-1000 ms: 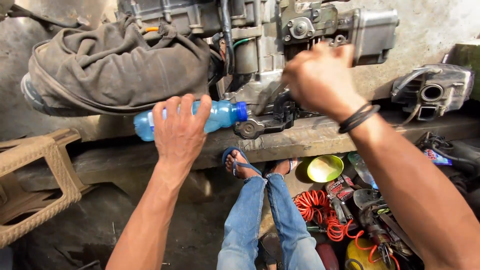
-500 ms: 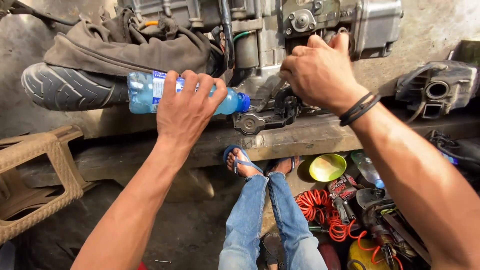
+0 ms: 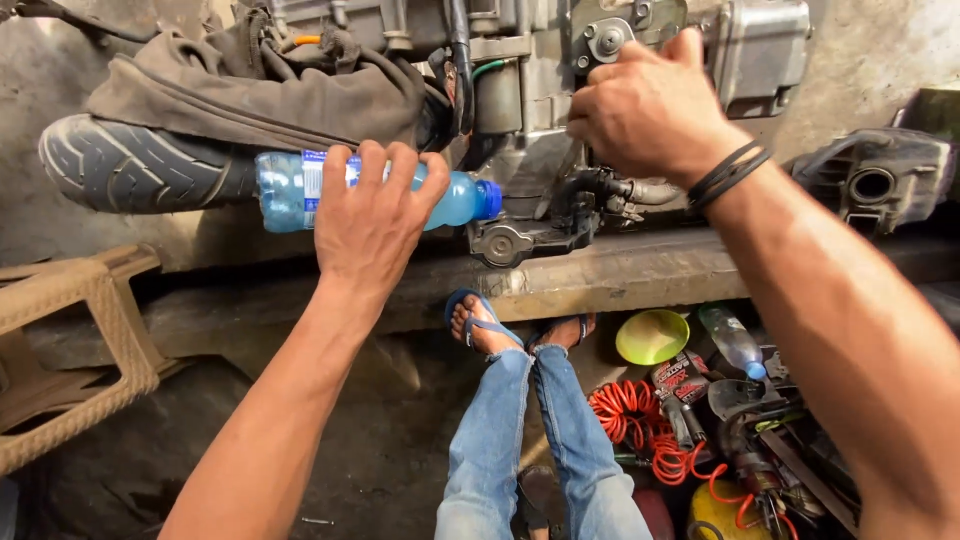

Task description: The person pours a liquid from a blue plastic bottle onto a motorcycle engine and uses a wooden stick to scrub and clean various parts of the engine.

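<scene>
Left hand [image 3: 372, 225]: grip closed around a clear plastic bottle [image 3: 290, 188] with a blue cap [image 3: 487, 199]. Bottle lies sideways, cap toward the engine [image 3: 560, 70], fingers wrapped over its middle. Bottle sits just below a grey cloth [image 3: 260, 95] and against a tyre [image 3: 130, 165] whose tread shows at the left.

Right hand [image 3: 650, 110]: grip closed in a fist against the engine block; what it holds, if anything, is hidden by the knuckles. Black bands [image 3: 730, 175] circle the wrist. Below the fist, a black fitting and a round cap on the casing [image 3: 500, 243].

Engine rests on a worn, dirty ledge serving as worktop [image 3: 640, 270]. A second grey casing [image 3: 870, 180] sits at the far right of it, well apart from the hands.

Below the worktop: the person's legs in jeans [image 3: 510, 440], feet in blue sandals [image 3: 478, 312]. Right of the legs, a yellow-green bowl [image 3: 652, 337], another small bottle [image 3: 733, 340], an orange coiled cord [image 3: 635, 415] and a tangle of tools. At left, a brown plastic stool [image 3: 70, 340] lies tilted on the floor.
</scene>
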